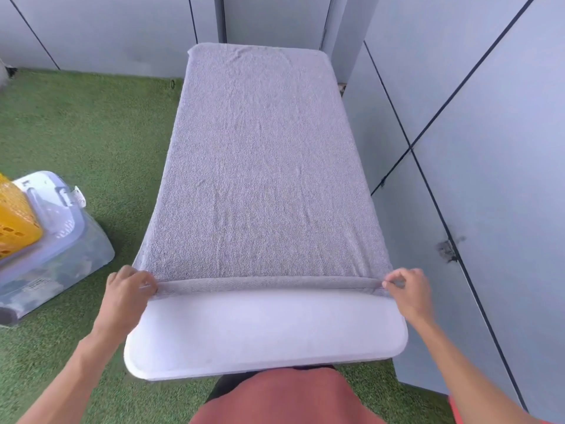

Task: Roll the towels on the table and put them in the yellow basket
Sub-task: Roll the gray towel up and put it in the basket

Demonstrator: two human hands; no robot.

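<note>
A white surface (266, 328) with rounded corners stands on green artificial grass (91, 123), hemmed in by pale grey wall panels (489, 133) with dark seams behind it and along its right side. One grey towel (263, 166) lies spread flat over it, reaching the far edge and both side edges and leaving only a bare strip along the near edge. The towel's near hem is turned over into a narrow first fold running from one side edge to the other.

On the grass off the surface's left side, one yellow basket (15, 215) sits on top of one clear plastic storage box (58, 249) with a lid; only part of the basket shows.

Two bare forearms reach in from the near edge. The left hand (130, 296) pinches the folded hem at its left end, fingers curled in a closed grip. The right hand (406, 289) pinches the hem's right end between thumb and fingertips.
</note>
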